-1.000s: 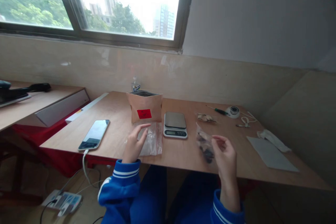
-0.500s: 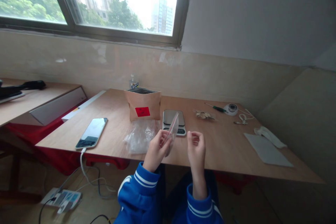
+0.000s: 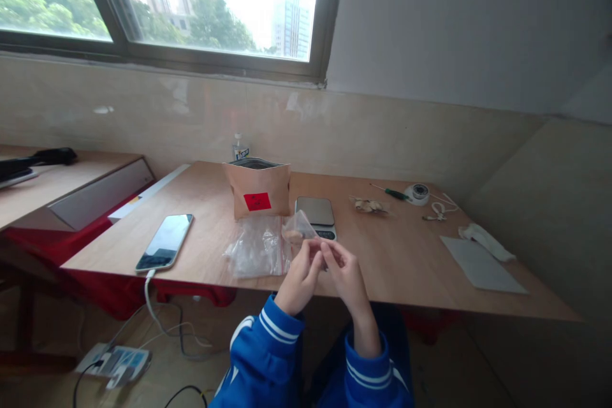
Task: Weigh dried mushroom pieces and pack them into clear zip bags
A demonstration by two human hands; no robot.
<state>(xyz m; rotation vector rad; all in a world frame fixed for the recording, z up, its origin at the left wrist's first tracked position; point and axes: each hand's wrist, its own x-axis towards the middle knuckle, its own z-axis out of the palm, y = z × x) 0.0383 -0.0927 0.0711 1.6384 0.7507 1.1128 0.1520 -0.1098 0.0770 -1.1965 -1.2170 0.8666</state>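
Observation:
Both hands meet over the near edge of the table, fingers pinched on one small clear zip-lock bag [image 3: 297, 224]. My left hand [image 3: 302, 274] grips its edge from the left, and my right hand [image 3: 343, 271] closes on the same edge from the right. The bag points up and away, with something pale brown inside. Behind it a kitchen scale [image 3: 315, 210] is partly covered. Left of my hands lies a pile of clear plastic bags [image 3: 255, 248]. An open brown paper pouch [image 3: 280, 194] with a red label stands behind that pile.
A charging phone [image 3: 165, 242] lies at the left. Toward the back right are a filled clear packet [image 3: 369, 205], a screwdriver [image 3: 396, 194] and a white dome camera [image 3: 417, 194]. A grey-white sheet [image 3: 480, 268] and white cloth [image 3: 488, 242] lie far right. A bottle [image 3: 240, 148] stands behind the pouch.
My right hand has moved left to join my left hand and now pinches the bag's edge too. The small bag has turned from upright to leaning away leftward.

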